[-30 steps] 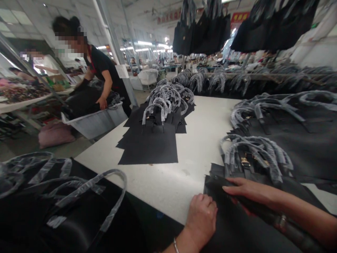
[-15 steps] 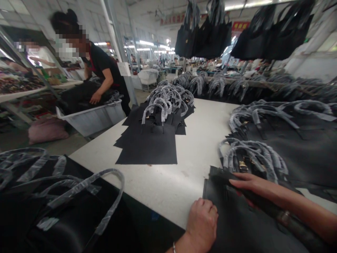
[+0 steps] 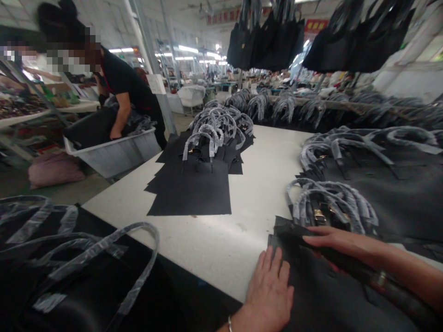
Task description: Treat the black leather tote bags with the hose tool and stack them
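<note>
At the lower right of the head view lies a black handbag, its upper edge raised. My right hand is closed on that edge, thumb and fingers pinching the black material; some fingers are hidden behind it. My left hand lies flat with fingers stretched over the bag's left edge, beside the white tabletop. Just beyond my right hand, plastic-wrapped handles arch up around gold-coloured metal fittings.
A fanned stack of black bags occupies the table's middle. More bags lie at the right and the lower left. Finished-looking bags hang overhead. At the left, a co-worker bends over a grey tub.
My left hand has gone from curled fingers to stretched ones on the bag's edge. My right hand keeps its grip. The co-worker's arm has reached lower into the tub.
</note>
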`<state>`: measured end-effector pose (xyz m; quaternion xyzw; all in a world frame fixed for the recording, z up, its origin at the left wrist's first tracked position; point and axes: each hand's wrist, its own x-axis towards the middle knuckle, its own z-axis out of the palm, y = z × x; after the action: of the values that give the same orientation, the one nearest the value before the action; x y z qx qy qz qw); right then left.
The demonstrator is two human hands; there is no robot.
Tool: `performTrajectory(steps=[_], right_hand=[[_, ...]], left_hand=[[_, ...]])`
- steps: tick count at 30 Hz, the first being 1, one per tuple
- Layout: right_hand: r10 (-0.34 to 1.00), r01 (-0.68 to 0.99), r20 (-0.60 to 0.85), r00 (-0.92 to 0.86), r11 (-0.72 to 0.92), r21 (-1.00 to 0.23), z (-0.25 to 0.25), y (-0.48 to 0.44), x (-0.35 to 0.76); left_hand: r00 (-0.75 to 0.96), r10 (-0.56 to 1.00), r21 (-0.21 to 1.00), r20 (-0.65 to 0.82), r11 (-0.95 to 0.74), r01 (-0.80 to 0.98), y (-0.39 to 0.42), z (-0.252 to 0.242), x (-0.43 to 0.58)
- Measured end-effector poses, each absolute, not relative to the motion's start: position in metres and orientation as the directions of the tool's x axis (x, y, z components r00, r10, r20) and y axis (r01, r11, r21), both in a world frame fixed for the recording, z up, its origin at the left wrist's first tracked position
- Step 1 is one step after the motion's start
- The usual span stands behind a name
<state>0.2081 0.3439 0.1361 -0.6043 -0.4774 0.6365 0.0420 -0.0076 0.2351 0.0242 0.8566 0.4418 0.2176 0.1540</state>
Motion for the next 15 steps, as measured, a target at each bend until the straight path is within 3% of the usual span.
performTrajectory(steps=[9, 15], right_hand=[[0.594, 0.502, -0.747, -0.298, -0.568, -0.652, 0.137, 0.350, 0.207], [0.547, 0.548, -0.800, -0.247, -0.603, -0.580, 0.140, 0.349, 0.210]], left_hand=[[0.505, 0.834, 0.471, 0.221, -0.545, 0.694, 0.231, 0.024, 0.006], [0.520, 0.819, 0.468, 0.243, -0.569, 0.677, 0.223, 0.021, 0.014]])
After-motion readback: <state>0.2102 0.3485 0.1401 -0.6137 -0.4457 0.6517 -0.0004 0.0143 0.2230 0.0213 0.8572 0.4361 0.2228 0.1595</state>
